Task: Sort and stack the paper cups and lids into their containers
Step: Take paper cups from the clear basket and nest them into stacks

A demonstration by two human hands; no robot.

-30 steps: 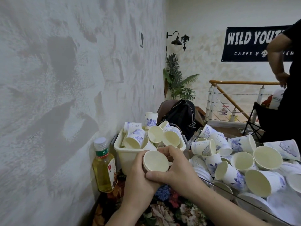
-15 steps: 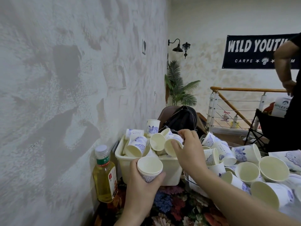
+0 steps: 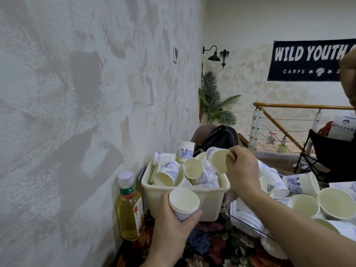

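Observation:
My left hand (image 3: 173, 226) grips a short stack of nested white paper cups (image 3: 184, 204) with blue print, held upright in front of the cream plastic bin (image 3: 185, 193). The bin holds several loose cups (image 3: 167, 173) lying at all angles. My right hand (image 3: 241, 166) holds one cup (image 3: 218, 159) on its side by the rim, lifted just above the bin's right rear corner. To the right, a clear tray (image 3: 231, 214) is piled with more cups (image 3: 302, 183) and white lids (image 3: 248, 214).
A bottle of yellow liquid (image 3: 129, 207) stands against the textured wall left of the bin. A black backpack (image 3: 219, 138) sits behind the bin. Another person's arm (image 3: 348, 74) and a folding chair (image 3: 327, 151) are at the right. A floral cloth (image 3: 208, 243) covers the table.
My hands have parted from the stack. The right hand reached into the bin and lifted out a single cup, while the left hand kept the stack in front of the bin.

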